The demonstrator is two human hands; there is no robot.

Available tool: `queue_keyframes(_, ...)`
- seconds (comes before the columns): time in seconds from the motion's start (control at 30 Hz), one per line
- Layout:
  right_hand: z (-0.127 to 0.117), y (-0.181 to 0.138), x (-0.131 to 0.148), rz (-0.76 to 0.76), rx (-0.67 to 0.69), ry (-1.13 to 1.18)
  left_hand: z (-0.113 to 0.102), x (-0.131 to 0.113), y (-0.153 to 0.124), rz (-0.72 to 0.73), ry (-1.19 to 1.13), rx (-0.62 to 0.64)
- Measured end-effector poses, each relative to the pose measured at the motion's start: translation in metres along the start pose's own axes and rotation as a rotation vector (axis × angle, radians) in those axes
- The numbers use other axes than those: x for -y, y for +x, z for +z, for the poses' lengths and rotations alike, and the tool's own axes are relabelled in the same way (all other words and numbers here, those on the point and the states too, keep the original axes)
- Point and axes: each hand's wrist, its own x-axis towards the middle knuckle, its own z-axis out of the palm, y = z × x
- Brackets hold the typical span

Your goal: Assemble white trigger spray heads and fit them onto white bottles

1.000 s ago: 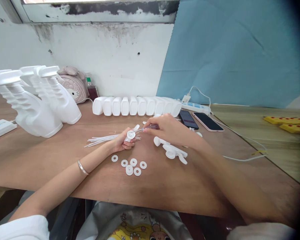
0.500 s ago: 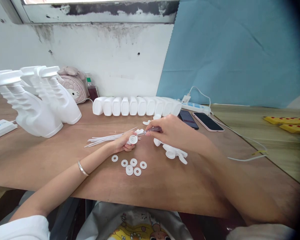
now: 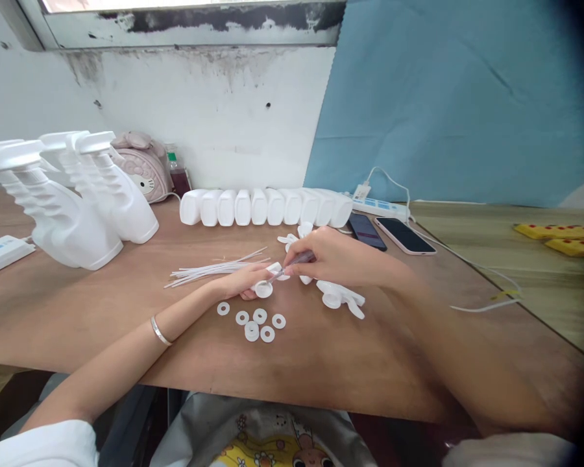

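My left hand (image 3: 241, 283) is closed around a white spray trigger head (image 3: 263, 290), its round collar facing me. In a pinch, my right hand (image 3: 328, 253) grips slim metal tweezers (image 3: 299, 258). Their thin tip meets the trigger head near the collar; what it touches exactly is too small to tell. Several flat white washers (image 3: 267, 334) lie on the table in front of my left hand. Behind that hand is a loose bunch of thin white tubes (image 3: 199, 274). More trigger heads lie around my right hand, one (image 3: 339, 296) below it and another (image 3: 287, 240) behind it.
A row of white bottles (image 3: 259, 207) lies along the wall. Assembled spray bottles (image 3: 85, 227) stand tilted at the left, near a power strip (image 3: 4, 253) and a pink bag (image 3: 139, 172). Two phones (image 3: 403, 235) and another power strip (image 3: 379, 207) sit at the back right.
The trigger head in my left hand has dropped slightly toward me and turned, its collar now tilted more upward. The tweezers now point lower, toward the collar. My right hand has shifted slightly.
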Motion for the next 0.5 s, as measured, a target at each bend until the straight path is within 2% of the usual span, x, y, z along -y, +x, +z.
queue_keyframes(0.13, 0.0023, 0.0036, -0.0055, -0.035, 0.074, 0.033, 0.0044, -0.0021, -0.0031, 0.002, 0.098, 0.018)
queue_keyframes(0.5, -0.0005, -0.0015, -0.0036, -0.014, 0.031, -0.036, 0.0032, -0.0041, -0.0056, -0.062, 0.091, -0.012)
